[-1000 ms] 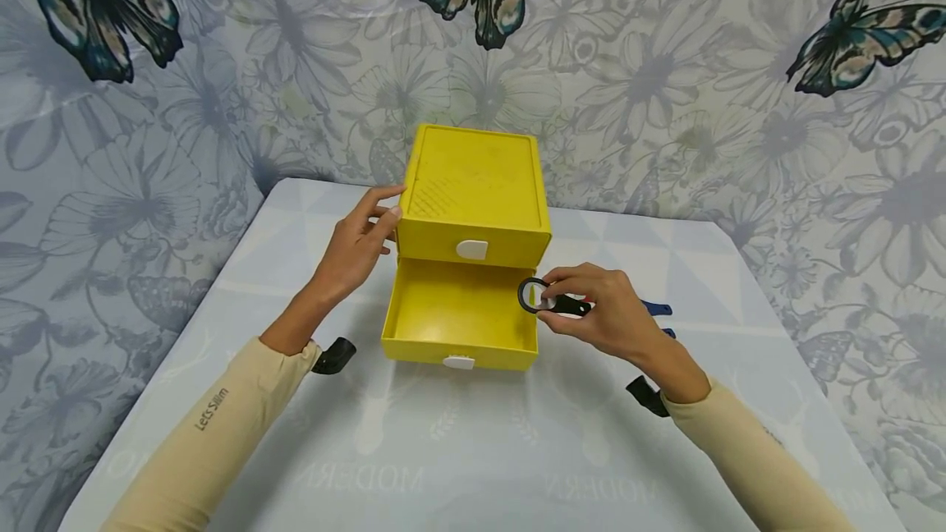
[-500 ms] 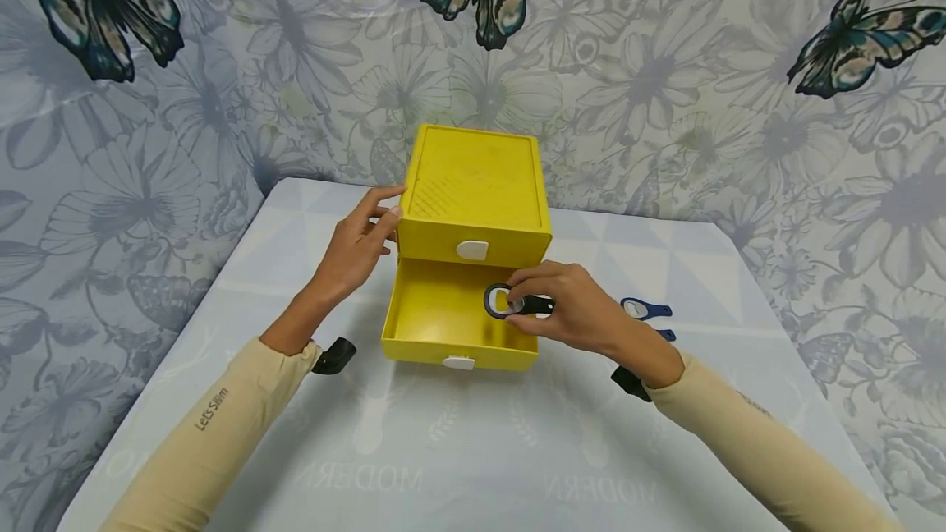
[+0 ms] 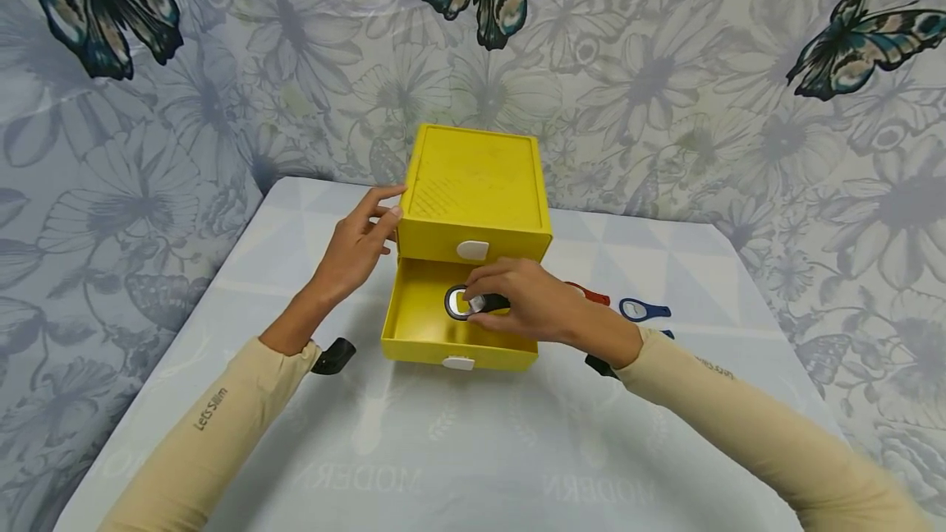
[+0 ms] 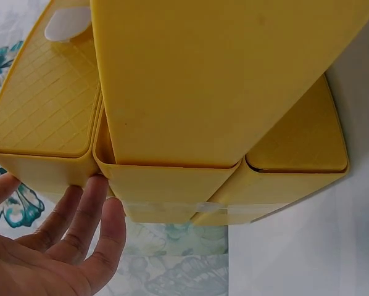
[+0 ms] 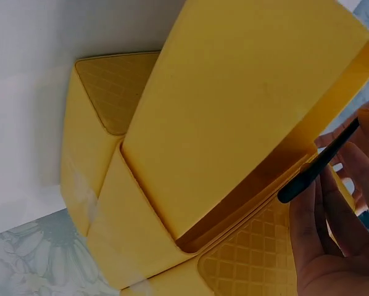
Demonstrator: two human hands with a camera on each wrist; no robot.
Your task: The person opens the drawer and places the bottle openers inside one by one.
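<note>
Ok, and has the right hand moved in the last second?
Yes: in the head view, the right hand has moved left, from beside the open yellow drawer, which stayed put, to partly over it.

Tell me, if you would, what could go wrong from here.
The right hand pinches the black ring-ended item, which might slip and drop into the open drawer. That hand is close to the upper drawer and could bump it. Leaning on the open drawer might tip the yellow unit, though the left hand touches its side.
</note>
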